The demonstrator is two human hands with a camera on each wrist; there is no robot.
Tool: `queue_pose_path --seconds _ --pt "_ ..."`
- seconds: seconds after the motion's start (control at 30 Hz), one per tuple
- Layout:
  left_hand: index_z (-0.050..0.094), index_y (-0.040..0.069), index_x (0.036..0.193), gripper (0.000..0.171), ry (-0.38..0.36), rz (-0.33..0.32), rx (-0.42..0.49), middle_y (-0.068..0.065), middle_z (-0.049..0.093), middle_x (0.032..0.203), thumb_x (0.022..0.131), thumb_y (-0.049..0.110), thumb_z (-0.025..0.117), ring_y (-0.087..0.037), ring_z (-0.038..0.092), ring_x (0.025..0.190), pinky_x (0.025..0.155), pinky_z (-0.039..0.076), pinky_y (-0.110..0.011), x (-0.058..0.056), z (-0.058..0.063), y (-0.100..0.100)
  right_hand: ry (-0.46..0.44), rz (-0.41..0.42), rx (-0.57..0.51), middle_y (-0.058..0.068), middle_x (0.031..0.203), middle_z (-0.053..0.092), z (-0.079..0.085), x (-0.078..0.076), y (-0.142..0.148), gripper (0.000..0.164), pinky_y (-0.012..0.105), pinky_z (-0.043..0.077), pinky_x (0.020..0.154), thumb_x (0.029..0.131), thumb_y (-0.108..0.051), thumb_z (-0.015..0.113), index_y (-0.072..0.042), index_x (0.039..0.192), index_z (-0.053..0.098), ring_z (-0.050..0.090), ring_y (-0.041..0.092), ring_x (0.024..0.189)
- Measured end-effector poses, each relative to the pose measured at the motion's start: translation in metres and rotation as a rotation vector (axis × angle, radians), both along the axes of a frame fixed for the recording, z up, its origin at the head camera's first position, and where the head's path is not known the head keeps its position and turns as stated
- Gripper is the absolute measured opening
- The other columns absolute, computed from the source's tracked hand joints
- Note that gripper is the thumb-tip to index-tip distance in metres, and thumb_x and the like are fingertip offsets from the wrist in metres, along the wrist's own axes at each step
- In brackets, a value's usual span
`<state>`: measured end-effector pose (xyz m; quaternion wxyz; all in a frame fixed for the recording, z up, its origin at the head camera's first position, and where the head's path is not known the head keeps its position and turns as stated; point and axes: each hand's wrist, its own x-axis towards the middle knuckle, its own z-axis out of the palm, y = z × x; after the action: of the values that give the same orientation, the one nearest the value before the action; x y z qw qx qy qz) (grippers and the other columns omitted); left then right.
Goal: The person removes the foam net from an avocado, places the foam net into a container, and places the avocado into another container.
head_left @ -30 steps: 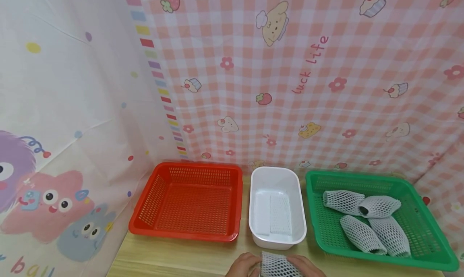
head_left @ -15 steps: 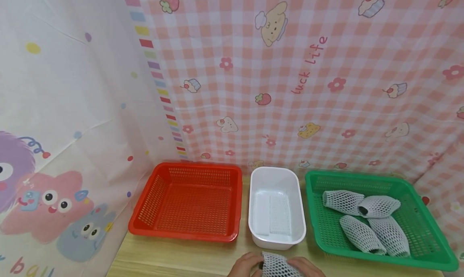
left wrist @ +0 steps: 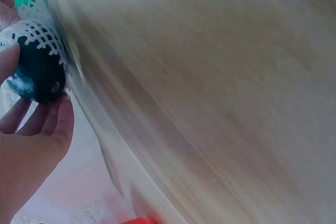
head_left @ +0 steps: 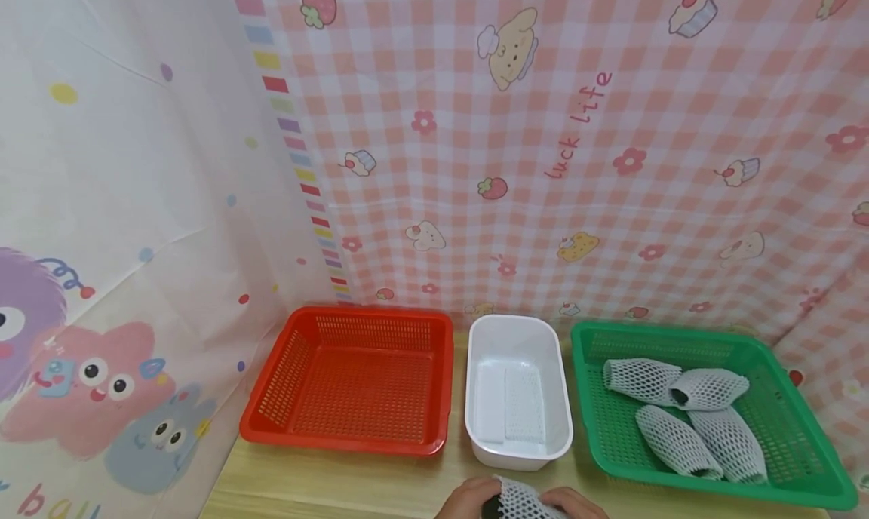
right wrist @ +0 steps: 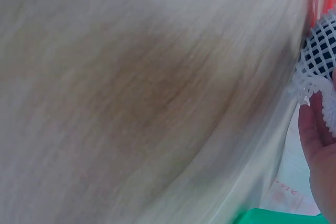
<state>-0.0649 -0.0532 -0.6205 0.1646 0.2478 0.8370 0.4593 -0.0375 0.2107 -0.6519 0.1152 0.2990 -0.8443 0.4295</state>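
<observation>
In front of the white basin, both hands work on a dark, shiny avocado (left wrist: 39,74) partly sleeved in a white foam net (head_left: 521,499). My left hand (head_left: 468,499) grips the bare end of the avocado, thumb on one side and fingers under the end with the pale stem spot. My right hand (head_left: 574,502) holds the net's other end; in the right wrist view its fingers (right wrist: 310,129) are at the loose, frilled edge. The lower parts of both hands are cut off by the head view's bottom edge.
A red basket (head_left: 346,447) stands at the left, with a white basin (head_left: 519,462) at the centre. At the right, a green basket (head_left: 808,428) holds several net-sleeved pieces (head_left: 679,442). All stand on a wooden table (head_left: 305,481) before a checked curtain (head_left: 462,164).
More of the dark avocado shows at the net's left end, as the net has slid off it toward the right. Both hands have shifted slightly right and down in the head view.
</observation>
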Motion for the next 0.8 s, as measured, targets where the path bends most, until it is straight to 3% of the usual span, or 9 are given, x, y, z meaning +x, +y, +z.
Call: queue_pose_path --seconds 0.1,0.43,0.67,0.8 --pt "0.073 0.007 0.122 0.046 -0.067 0.020 -0.005 -0.004 0.069 0.128 0.080 0.020 0.087 -0.013 0.061 0.121 0.105 0.049 -0.031 -0.0005 0.0013 0.0014 -0.044 0.002 -0.002 -0.010 0.106 0.069 0.0027 0.0005 -0.0019 0.036 0.010 0.048 0.082 0.080 -0.007 0.088 -0.013 0.110 0.069 0.065 0.002 0.094" --pt "0.072 0.008 0.124 0.048 -0.054 0.003 0.011 -0.006 0.069 0.131 0.081 0.021 0.087 -0.015 0.061 0.124 0.106 0.049 -0.033 -0.0004 -0.0026 0.0000 -0.037 -0.023 -0.002 -0.014 0.103 0.068 0.0030 0.0022 -0.0072 0.033 0.010 0.048 0.077 0.081 -0.006 0.086 -0.015 0.107 0.069 0.064 0.000 0.091" --pt "0.071 0.006 0.124 0.049 -0.002 0.009 -0.016 -0.010 0.068 0.133 0.080 0.022 0.088 -0.018 0.061 0.125 0.106 0.049 -0.034 0.0018 -0.0002 0.0045 -0.070 0.020 -0.002 -0.012 0.102 0.068 0.0055 0.0026 -0.0047 0.027 0.011 0.048 0.074 0.085 -0.002 0.081 -0.012 0.106 0.069 0.063 -0.001 0.091" --pt "0.069 0.003 0.126 0.052 -0.037 0.012 -0.033 -0.013 0.067 0.135 0.081 0.020 0.087 -0.019 0.060 0.128 0.108 0.047 -0.034 0.0010 0.0013 0.0064 -0.113 0.037 0.007 -0.012 0.104 0.069 0.0084 0.0021 -0.0043 0.024 0.017 0.052 0.073 0.088 -0.004 0.080 -0.011 0.108 0.069 0.063 -0.001 0.092"
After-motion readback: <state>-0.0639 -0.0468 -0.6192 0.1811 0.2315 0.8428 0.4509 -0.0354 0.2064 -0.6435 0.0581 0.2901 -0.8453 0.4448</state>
